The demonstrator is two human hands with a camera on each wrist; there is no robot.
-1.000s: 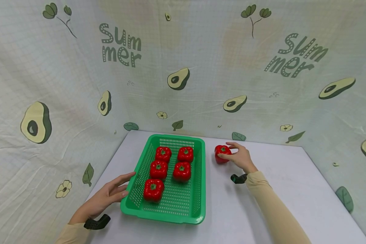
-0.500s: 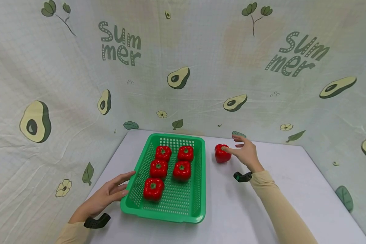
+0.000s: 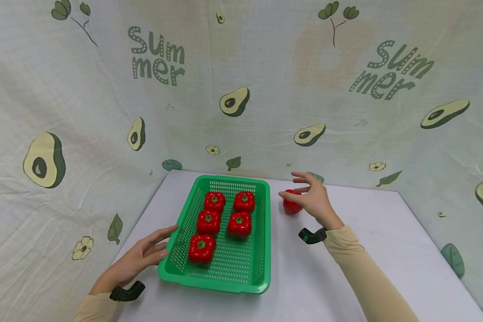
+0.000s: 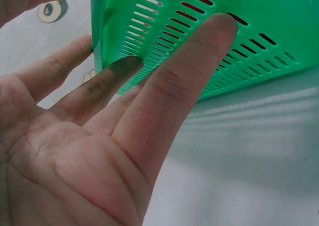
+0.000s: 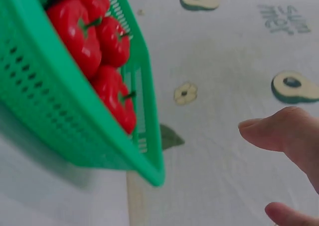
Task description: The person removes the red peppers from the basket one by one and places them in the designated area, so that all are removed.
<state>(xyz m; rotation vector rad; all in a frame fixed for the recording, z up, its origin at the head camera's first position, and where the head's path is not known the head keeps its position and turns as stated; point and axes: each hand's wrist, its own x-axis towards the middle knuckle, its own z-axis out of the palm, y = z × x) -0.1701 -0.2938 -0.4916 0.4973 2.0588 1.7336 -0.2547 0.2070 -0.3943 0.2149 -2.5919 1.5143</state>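
Observation:
A green plastic basket [image 3: 267, 237] with slotted walls stands on the table, holding several red bell peppers [image 3: 201, 251] in two columns. At its left side is my left hand [image 3: 133, 263], fingers fairly straight and fingertips on the wall; the left wrist view shows them against the slotted basket wall [image 4: 269, 16]. One more bell pepper [image 3: 291, 207] sits outside, right of the basket, partly hidden by my right hand [image 3: 315, 200]. That hand hovers over it with fingers and thumb spread, gripping nothing. In the right wrist view the fingers [image 5: 279, 133] hold nothing.
The white table [image 3: 370, 228] runs up to a cloth backdrop [image 3: 265, 58] printed with avocados, which also encloses both sides. Each wrist wears a black camera mount, one of them the left mount [image 3: 127, 291].
My right hand lets go of the lone pepper, lifts back to the right, then swings left over it toward the basket. The pepper stays in place. The left hand keeps its position.

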